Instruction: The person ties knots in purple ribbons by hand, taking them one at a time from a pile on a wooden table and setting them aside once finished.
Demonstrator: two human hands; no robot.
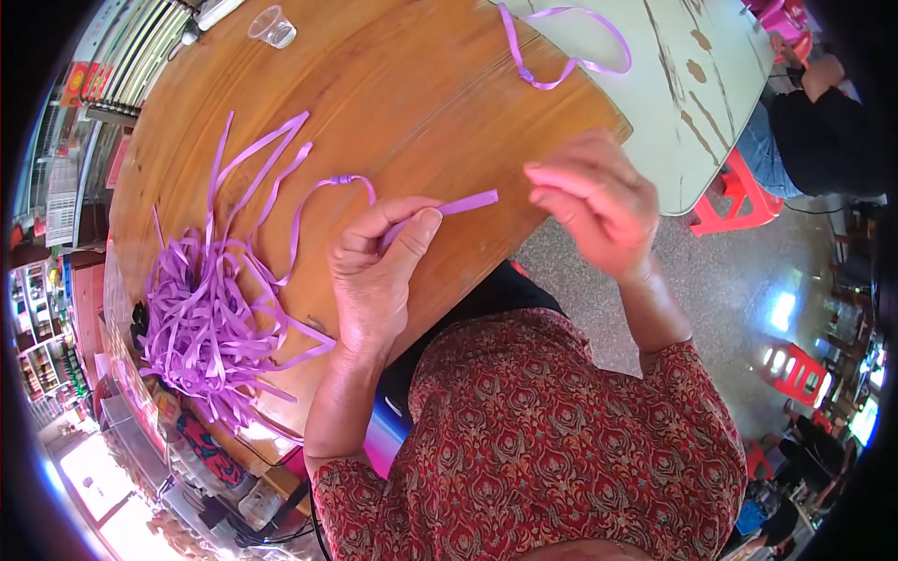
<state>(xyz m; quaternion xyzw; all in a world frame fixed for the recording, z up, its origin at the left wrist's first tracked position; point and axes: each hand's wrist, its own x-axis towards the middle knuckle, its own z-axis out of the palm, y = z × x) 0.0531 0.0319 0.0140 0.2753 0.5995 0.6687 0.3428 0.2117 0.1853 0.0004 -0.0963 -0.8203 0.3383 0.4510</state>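
My left hand point(379, 262) is closed, pinching a flat purple ribbon point(470, 201) between thumb and fingers. The ribbon's cut end sticks out to the right. Behind that hand, a ribbon with a small knot point(342, 179) runs back toward the pile. My right hand point(603, 210) hovers to the right of the ribbon end, apart from it and slightly blurred. Its thumb and fingers are bent, with a gap between their tips and nothing visible in them. A large tangled heap of purple ribbons point(206, 327) lies on the table at the left, several strands trailing toward the back.
A knotted ribbon loop point(613, 67) lies across the wooden table point(402, 93) and the adjoining white tabletop point(645, 122). A clear plastic cup point(272, 27) lies at the back left. Red stools point(739, 201) stand on the floor at right, near a seated person point(823, 136).
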